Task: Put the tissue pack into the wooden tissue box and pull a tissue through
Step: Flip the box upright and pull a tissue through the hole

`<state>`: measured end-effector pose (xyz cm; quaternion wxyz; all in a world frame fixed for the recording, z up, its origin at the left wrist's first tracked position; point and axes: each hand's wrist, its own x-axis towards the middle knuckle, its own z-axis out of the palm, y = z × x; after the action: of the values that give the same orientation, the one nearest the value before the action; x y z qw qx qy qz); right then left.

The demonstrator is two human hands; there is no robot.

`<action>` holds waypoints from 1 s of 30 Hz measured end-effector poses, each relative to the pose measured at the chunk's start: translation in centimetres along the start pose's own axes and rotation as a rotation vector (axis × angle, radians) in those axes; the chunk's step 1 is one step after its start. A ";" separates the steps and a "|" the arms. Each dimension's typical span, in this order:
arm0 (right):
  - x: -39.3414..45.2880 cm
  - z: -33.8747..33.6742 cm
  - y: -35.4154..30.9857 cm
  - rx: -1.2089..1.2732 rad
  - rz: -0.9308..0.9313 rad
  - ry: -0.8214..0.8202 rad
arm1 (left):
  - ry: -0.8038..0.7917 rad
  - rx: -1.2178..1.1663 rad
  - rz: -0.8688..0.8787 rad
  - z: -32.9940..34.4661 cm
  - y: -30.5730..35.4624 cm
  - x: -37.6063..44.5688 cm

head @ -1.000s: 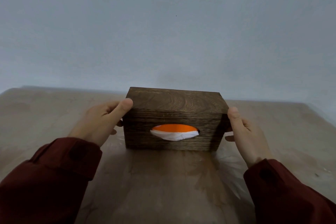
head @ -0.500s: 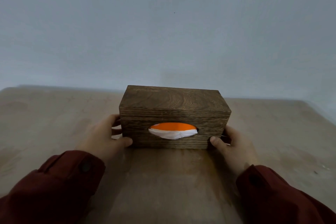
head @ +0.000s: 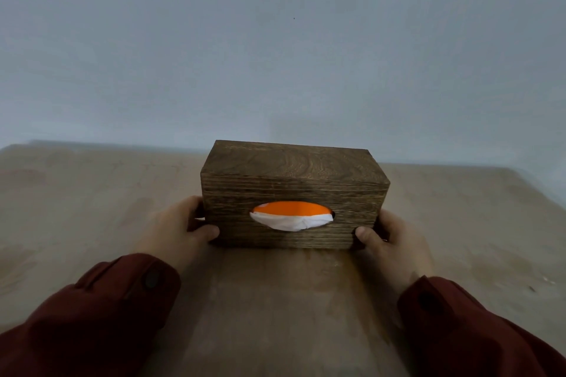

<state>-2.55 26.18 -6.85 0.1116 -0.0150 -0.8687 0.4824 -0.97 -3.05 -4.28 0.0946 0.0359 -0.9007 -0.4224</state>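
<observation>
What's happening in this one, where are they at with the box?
A person in dark red sleeves grips a wooden tissue box by its two ends, left hand and right hand, over a tan table. The box is turned so its oval slot faces the camera. The orange tissue pack shows inside the slot, with a white tissue bunched at the opening but barely sticking out. So the pack is in, and the tissue is not yet pulled through.

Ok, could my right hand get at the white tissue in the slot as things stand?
Probably yes: the white tissue bulges from the slot facing you, uncovered, but the right hand is gripping the wooden box and must let go.
</observation>
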 end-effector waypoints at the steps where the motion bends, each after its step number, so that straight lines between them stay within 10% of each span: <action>1: -0.1 -0.1 -0.1 0.002 -0.002 0.005 | 0.005 0.013 0.007 -0.1 0.0 0.0; 30: -1.4 -1.9 -2.8 -0.074 -0.153 0.053 | 0.122 0.076 0.154 -1.7 1.6 -1.8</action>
<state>-0.60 26.05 -3.78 0.1704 0.0347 -0.8814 0.4393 1.13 -3.02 -2.25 0.1799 -0.0042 -0.9087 -0.3767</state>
